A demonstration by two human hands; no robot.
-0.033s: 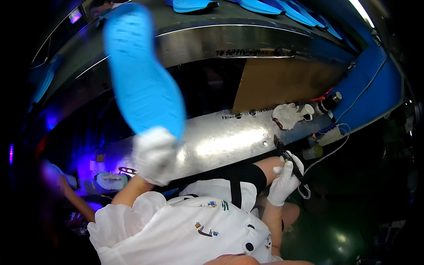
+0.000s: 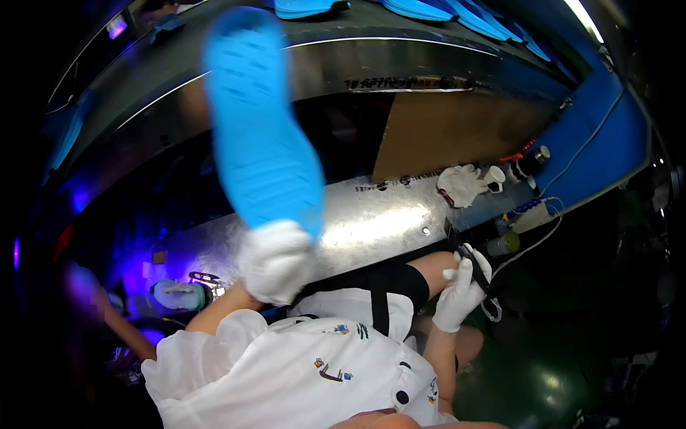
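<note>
A bright blue shoe sole (image 2: 268, 150) with rows of slanted marks rises nearly upright over the metal bench. My left hand (image 2: 275, 261), in a white glove, grips its lower end; motion blurs the sole's upper part. Over my knee, my right hand (image 2: 461, 297), also gloved in white, is closed around a slim black hand tool (image 2: 479, 273) with a flat dark head. A pale cord hangs by the tool. The sole and the tool are well apart.
More blue soles (image 2: 493, 28) lie on the dark belt (image 2: 371, 18) at the back. On the metal bench (image 2: 371, 225) are a white glove (image 2: 461, 184), a white cup (image 2: 494, 179) and a flask (image 2: 532, 161). A cardboard sheet (image 2: 457, 132) stands behind; another person's arm (image 2: 125, 325) shows at left.
My left hand and the blue sole have shifted to the right and slightly down. My right hand stays in place with the black tool.
</note>
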